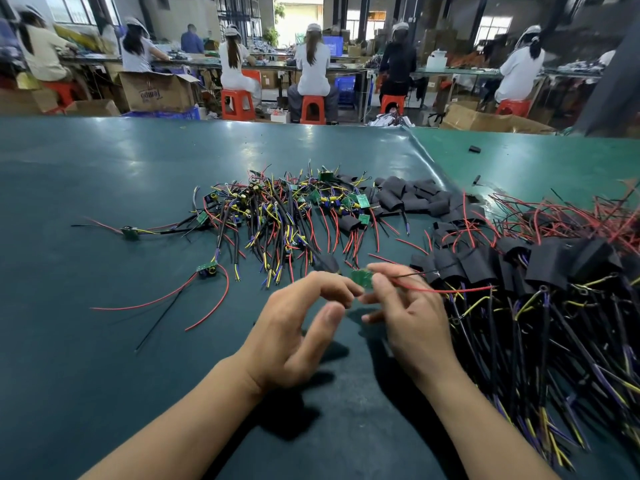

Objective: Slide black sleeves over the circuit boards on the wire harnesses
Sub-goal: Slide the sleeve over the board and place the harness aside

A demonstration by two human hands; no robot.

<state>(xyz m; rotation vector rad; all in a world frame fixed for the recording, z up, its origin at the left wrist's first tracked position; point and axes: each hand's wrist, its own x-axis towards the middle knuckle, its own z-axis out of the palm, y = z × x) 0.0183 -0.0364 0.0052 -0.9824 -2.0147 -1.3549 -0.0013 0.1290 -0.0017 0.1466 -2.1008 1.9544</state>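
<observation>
Green circuit board (pixel 362 278) pinched between both raised hands' fingertips (pixel 353 289).

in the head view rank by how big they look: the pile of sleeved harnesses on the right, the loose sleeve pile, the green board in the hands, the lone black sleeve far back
1. pile of sleeved harnesses, though it lies nearest the camera
2. loose sleeve pile
3. and 4. green board and lone black sleeve look alike; the board is nearer and half hidden by fingers, so unranked.

Two hands: left hand (pixel 298 327), right hand (pixel 408 313). One circuit board (pixel 362 278) held between them. Three loose harnesses (pixel 130 232) left of the pile (pixel 277 216). Sleeves (pixel 405 197) too many to count. Four orange stools (pixel 238 104).
</observation>
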